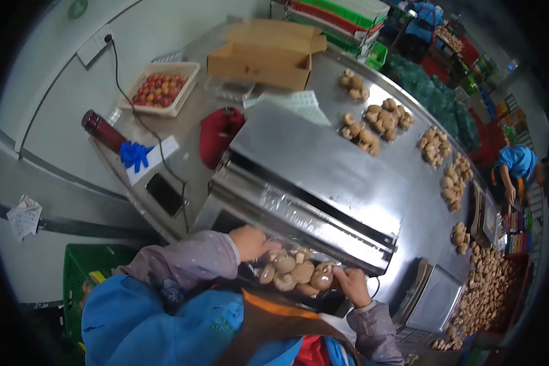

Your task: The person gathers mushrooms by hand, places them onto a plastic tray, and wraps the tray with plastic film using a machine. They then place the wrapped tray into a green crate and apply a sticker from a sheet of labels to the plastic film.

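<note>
Brown mushrooms under glossy clear film make up a pack (296,268) at the lower centre of the frame, close in front of the wearer's body. Its upper left end is touched by the left hand (250,242), whose fingers are curled; whether they are clamped on the film cannot be told. The right end is met by the right hand (352,285), with the thumb laid along the edge; the fingertips are partly hidden, so their grip cannot be told either.

Just above the pack, a metal wrapping machine (305,210) is set slantwise, with clear film seen along its front. A dark red cap (216,139) is placed beside its upper left end. Farther left on the metal surface (360,189), a black phone (165,194), blue gloves (135,156) and a dark red flask (107,131) are seen, the flask lying on its side. Above them, small reddish fruits (160,90) are held in a pale basket (186,97), near an open cardboard box (259,64) at the upper centre.

Loose mushroom clusters (387,117) are spread toward the right, and a large heap of mushrooms (485,287) is piled at the lower right, beside a scale (436,299).
</note>
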